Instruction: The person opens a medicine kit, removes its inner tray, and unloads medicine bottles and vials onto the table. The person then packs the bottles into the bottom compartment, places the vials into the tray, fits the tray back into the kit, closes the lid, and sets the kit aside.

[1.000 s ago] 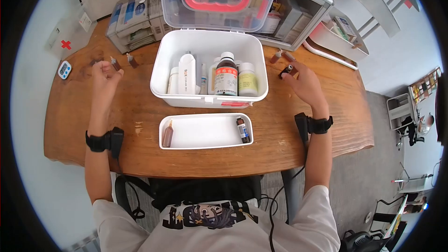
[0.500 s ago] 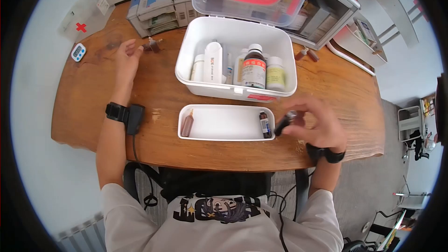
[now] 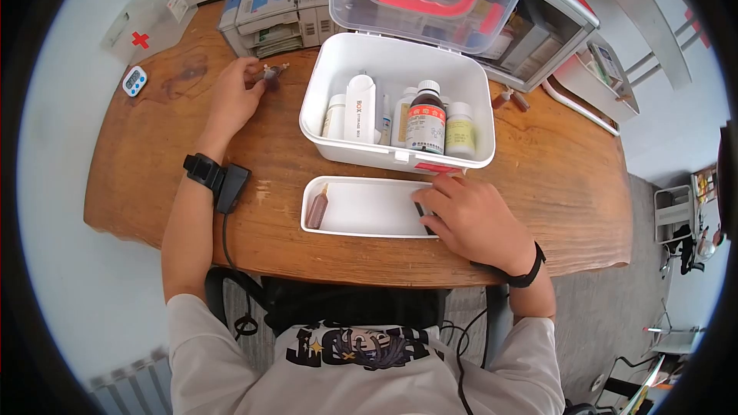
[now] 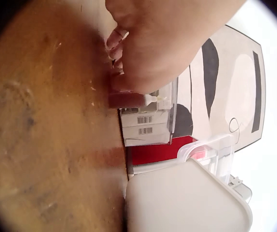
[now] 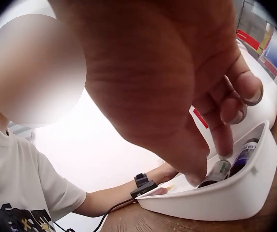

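My right hand (image 3: 469, 219) reaches over the right end of the white tray (image 3: 369, 232). In the right wrist view, its thumb and a finger pinch a small dark bottle (image 5: 218, 173), low inside the tray. A second small bottle (image 5: 244, 155) with a blue label lies beside it. Toward the tray's left end leans a brown plastic ampoule (image 3: 317, 209). My left hand (image 3: 237, 100) has its fingertips right at brown ampoules (image 3: 274, 78) on the far left of the table; one ampoule (image 4: 129, 100) shows beyond the hand in the left wrist view. Its fingertips are partly hidden, so I cannot tell whether they grip one.
A white medicine box (image 3: 319, 132) with its clear lid (image 3: 423, 11) raised holds several bottles behind the tray. More ampoules (image 3: 511, 98) lie right of it. A timer (image 3: 134, 81) and stacked boxes (image 3: 269, 11) sit at the left; a clear-fronted cabinet (image 3: 538, 38) stands back right.
My right hand has carried the small dark bottle from the table's right side into the tray's right end. My left hand has shifted right, toward the ampoules. The head view has also shifted.
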Demonstrator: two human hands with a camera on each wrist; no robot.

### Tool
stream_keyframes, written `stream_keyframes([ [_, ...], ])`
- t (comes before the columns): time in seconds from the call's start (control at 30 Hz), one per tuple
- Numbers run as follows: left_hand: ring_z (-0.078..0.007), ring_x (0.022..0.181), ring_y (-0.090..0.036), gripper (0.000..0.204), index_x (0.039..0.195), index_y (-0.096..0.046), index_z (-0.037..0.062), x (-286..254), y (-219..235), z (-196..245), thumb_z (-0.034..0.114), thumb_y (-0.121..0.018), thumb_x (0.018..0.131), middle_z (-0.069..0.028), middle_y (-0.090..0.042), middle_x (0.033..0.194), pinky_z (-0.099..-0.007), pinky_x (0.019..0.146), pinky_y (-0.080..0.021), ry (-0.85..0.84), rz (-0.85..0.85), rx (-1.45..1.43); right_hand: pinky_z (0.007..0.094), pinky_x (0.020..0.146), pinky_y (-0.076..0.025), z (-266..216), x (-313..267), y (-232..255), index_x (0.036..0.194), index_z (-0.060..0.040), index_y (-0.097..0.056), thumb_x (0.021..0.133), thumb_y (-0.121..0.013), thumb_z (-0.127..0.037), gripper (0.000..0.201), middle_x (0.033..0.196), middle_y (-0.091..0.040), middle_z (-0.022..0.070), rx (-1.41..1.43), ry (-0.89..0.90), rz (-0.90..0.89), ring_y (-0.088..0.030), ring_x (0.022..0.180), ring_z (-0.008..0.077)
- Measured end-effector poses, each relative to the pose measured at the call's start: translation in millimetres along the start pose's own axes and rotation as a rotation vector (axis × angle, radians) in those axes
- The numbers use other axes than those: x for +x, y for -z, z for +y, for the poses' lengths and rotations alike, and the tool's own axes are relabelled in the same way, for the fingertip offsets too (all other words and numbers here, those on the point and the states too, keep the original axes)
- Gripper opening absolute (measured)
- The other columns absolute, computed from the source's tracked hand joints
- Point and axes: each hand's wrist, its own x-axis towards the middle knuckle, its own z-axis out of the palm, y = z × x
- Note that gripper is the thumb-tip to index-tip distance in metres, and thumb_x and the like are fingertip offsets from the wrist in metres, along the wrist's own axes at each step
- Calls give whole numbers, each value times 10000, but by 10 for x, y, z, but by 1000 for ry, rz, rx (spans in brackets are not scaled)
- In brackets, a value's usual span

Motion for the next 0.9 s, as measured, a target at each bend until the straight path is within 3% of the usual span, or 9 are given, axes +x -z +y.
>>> stream_keyframes([
  [0.17,-219,947,-653,272,1160,-589,8,-21,28,-108,50,-647,897,-152,-656,1018,-318,793,-512,-216,-13,196,388,637,-505,213,-88,211,1008,-76,-660,822,-714,-143,205,827,-633,79,191,29,-79,-641,753,263],
  [0.3,-197,846,-630,225,1139,-565,21,-155,335,-110,99,-628,938,-120,-660,926,-322,740,-489,99,-79,-27,323,639,-495,607,-300,526,939,-71,-696,820,-763,-245,221,742,-655,81,447,-303,-142,-616,654,191],
  [0.37,-147,733,-560,143,1059,-545,43,-363,758,177,95,-618,947,-46,-604,803,-289,671,-447,182,-145,121,345,643,-496,969,-390,472,960,-64,-699,832,-742,-270,246,757,-663,89,331,-588,-74,-631,671,220],
  [0.43,-93,705,-490,112,1011,-514,67,-677,939,116,81,-606,947,8,-521,760,-252,637,-408,199,-194,-235,361,686,-506,1267,-337,455,1004,-58,-695,838,-722,-291,287,806,-680,105,105,-763,-30,-643,711,247],
  [0.5,-65,717,-461,103,994,-499,82,-970,1056,638,66,-589,945,37,-479,767,-230,644,-402,296,-278,-231,389,749,-512,1632,-352,294,1067,-63,-674,841,-707,-283,317,929,-693,131,-83,-725,192,-660,797,291],
  [0.6,-95,746,-504,108,1000,-503,65,-1352,924,1153,57,-586,932,0,-520,798,-261,664,-425,171,-389,-202,403,799,-511,1996,-317,199,1147,-78,-652,851,-695,-278,360,1053,-679,140,-191,-657,310,-660,906,312],
  [0.7,-200,774,-585,145,987,-525,41,-1488,767,1483,43,-623,880,-88,-582,834,-325,692,-463,40,-440,-142,419,824,-507,2176,-245,165,1209,-94,-636,868,-676,-269,385,1111,-660,129,-4,-725,330,-649,981,323],
  [0.8,-320,796,-587,190,974,-554,37,-1461,585,1596,25,-660,816,-143,-605,860,-398,705,-470,-298,-393,-65,425,836,-505,2284,-256,156,1236,-116,-636,874,-670,-263,392,1101,-653,120,-111,-671,378,-642,995,316],
  [0.9,-304,819,-570,163,961,-565,39,-1441,406,1599,56,-667,835,-126,-581,857,-404,708,-465,-455,-390,40,431,843,-504,2246,-189,223,1220,-132,-648,871,-674,-271,377,1084,-645,130,-170,-780,362,-639,1001,316],
])
